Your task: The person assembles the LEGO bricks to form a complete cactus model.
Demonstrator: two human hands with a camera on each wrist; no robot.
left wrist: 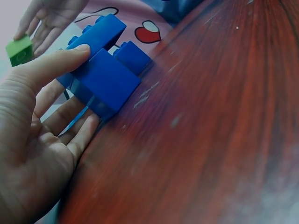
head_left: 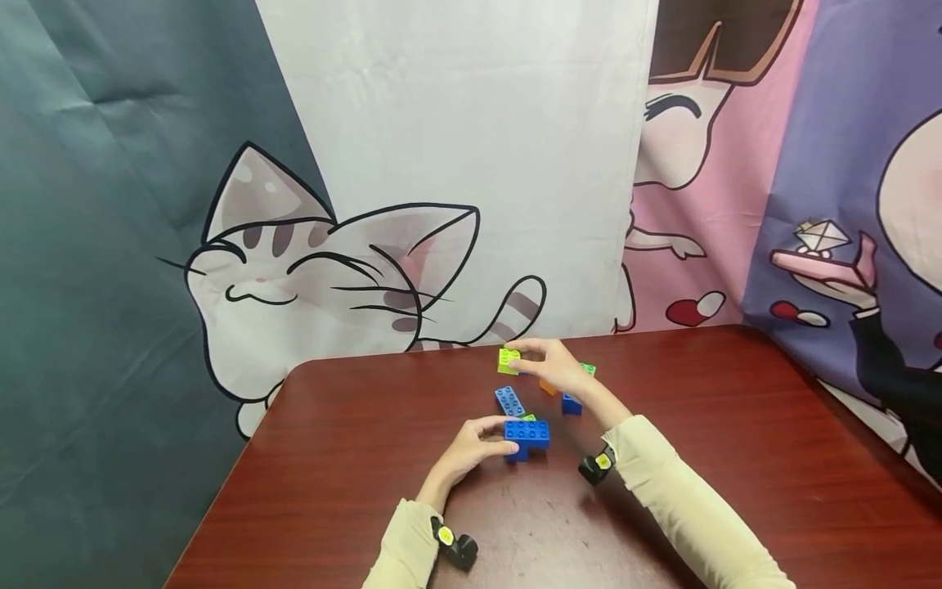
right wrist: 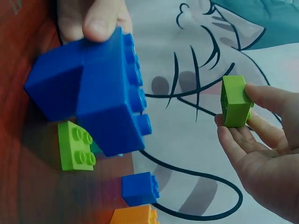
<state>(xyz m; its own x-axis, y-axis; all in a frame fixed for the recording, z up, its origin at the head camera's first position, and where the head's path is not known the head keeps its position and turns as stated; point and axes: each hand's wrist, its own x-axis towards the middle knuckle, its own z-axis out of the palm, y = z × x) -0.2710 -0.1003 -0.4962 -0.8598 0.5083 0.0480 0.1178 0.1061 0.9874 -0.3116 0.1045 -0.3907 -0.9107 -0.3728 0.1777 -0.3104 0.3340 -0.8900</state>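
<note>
My left hand (head_left: 467,450) grips two joined blue toy building bricks (head_left: 527,432), thumb on the near side. The longer brick sits across the top of the other, its studs upward. Farther back, my right hand (head_left: 555,366) pinches a lime green brick (head_left: 508,361) between thumb and fingers. In the right wrist view this lime brick (right wrist: 235,102) is held at the fingertips, apart from the blue pair (right wrist: 105,88). A second lime brick (right wrist: 72,147) lies on the table behind the blue pair, mostly hidden in the head view.
On the dark red wooden table (head_left: 353,458) lie a light blue brick (head_left: 509,400), a blue brick (head_left: 571,404), an orange brick (head_left: 548,387) and a green brick (head_left: 588,370), some partly behind my right hand. A cartoon-printed cloth (head_left: 456,123) hangs behind the table's far edge.
</note>
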